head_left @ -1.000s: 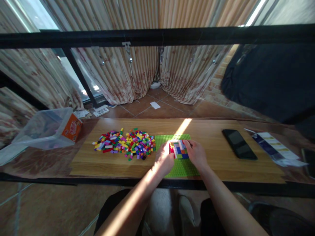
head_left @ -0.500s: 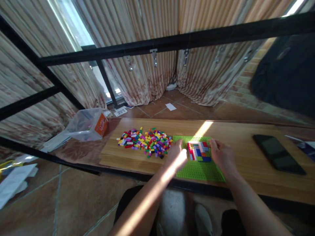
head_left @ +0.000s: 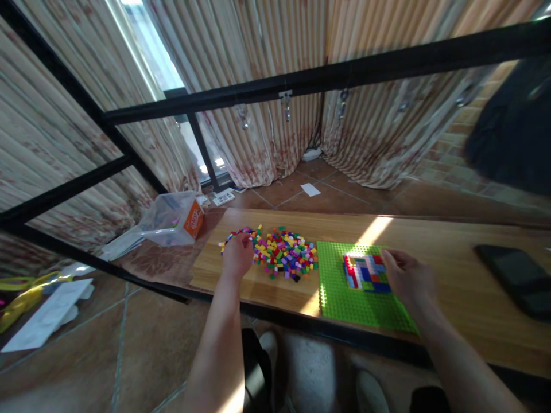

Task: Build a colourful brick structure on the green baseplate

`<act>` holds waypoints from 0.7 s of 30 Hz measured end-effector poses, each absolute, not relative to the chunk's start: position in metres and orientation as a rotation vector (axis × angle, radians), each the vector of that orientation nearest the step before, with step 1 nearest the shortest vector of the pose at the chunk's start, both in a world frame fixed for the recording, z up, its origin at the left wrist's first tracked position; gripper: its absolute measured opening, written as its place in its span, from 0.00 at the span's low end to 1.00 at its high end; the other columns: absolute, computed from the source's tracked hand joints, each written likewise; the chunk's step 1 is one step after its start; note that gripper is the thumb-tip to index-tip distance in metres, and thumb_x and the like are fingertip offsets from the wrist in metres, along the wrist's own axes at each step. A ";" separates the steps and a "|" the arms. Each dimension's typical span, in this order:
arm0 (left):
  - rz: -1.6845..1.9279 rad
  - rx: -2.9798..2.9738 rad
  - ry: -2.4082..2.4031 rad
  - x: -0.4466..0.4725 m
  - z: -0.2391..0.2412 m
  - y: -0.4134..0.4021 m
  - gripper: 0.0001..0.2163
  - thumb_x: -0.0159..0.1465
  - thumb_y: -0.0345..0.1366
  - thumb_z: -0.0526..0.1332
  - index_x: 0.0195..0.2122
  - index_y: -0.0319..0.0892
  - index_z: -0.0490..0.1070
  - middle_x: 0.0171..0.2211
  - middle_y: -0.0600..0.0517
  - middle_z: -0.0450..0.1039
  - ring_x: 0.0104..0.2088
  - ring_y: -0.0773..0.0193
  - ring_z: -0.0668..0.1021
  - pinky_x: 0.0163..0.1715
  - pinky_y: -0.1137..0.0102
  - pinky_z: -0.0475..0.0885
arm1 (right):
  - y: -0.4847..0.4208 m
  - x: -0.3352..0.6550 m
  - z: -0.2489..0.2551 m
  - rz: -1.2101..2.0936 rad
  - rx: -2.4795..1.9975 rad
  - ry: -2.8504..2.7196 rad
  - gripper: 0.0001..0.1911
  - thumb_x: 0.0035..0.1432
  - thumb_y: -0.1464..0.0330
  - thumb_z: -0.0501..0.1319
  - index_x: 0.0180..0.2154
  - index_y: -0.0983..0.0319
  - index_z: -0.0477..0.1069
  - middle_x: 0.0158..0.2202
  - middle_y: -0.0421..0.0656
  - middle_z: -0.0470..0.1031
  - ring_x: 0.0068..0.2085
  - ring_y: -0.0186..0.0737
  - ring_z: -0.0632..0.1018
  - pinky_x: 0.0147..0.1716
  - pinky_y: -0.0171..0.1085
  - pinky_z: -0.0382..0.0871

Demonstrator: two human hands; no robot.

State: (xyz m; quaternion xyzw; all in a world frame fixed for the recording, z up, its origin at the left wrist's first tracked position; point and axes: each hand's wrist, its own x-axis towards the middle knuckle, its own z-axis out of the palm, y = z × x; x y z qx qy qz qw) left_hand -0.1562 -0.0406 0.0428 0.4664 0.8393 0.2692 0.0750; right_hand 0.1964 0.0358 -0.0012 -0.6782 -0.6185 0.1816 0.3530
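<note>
My left hand (head_left: 238, 256) is over the left part of a heap of small multicoloured toy bricks (head_left: 288, 252), its fingers curled together among them. Whether a brick is in those fingers is hidden. To the right of the heap lies a green studded baseplate (head_left: 344, 307). On it sits a flat patch of joined bricks (head_left: 365, 273) in red, white, blue, orange and other colours. Beside the patch's right edge is my right hand (head_left: 411, 279), thumb and forefinger closed together over the plate. Anything between them is too small to make out.
A black phone (head_left: 516, 278) lies on the right of the wooden tabletop (head_left: 451, 241). A clear plastic box (head_left: 170, 221) with an orange label stands beyond the table's left end. A black metal bar (head_left: 267, 89) crosses in front of the curtains (head_left: 267, 46).
My left hand has moved left from the baseplate's edge to the far side of the brick heap. My right hand stays by the brick patch. The view has shifted slightly left.
</note>
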 end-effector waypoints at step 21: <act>0.519 2.006 2.319 -0.144 0.018 -0.046 0.15 0.54 0.25 0.61 0.42 0.42 0.78 0.44 0.45 0.74 0.47 0.55 0.75 0.53 0.61 0.69 | 0.038 0.197 -0.008 0.442 -1.741 -1.702 0.20 0.53 0.56 0.55 0.36 0.62 0.78 0.29 0.49 0.78 0.27 0.47 0.76 0.28 0.42 0.66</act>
